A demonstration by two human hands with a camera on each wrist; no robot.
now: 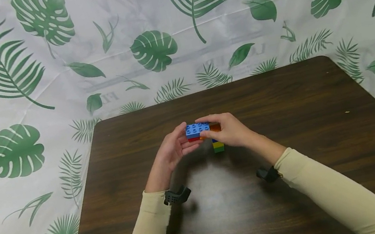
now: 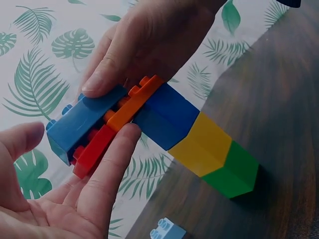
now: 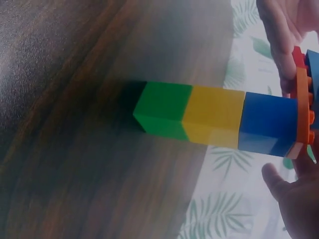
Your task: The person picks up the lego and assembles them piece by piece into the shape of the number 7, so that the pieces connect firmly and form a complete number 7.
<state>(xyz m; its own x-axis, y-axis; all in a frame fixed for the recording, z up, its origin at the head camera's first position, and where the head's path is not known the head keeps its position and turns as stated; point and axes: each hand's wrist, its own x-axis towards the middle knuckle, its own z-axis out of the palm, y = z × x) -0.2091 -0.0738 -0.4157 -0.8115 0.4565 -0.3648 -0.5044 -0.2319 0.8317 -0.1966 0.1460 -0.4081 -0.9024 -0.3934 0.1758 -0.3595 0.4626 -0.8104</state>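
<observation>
A tower of a green brick (image 2: 232,172), a yellow brick (image 2: 200,144) and a dark blue brick (image 2: 167,117) stands on the table, topped by a thin orange brick (image 3: 302,107). From the orange piece a thin red brick (image 2: 94,153) juts out to the left. Above these two lies a studded light blue brick (image 1: 193,129), tilted, with a gap showing beneath it in the left wrist view. My right hand (image 1: 230,128) pinches it between thumb and fingers. Straight fingers of my left hand (image 1: 173,148) touch the red brick from below; its thumb is near the light blue brick's end.
A pale blue brick (image 2: 168,230) lies on the table beyond the tower in the left wrist view. Behind the dark wooden table (image 1: 280,98) hangs a white curtain (image 1: 112,84) with green leaf prints. A black strap device (image 1: 177,195) is on each wrist.
</observation>
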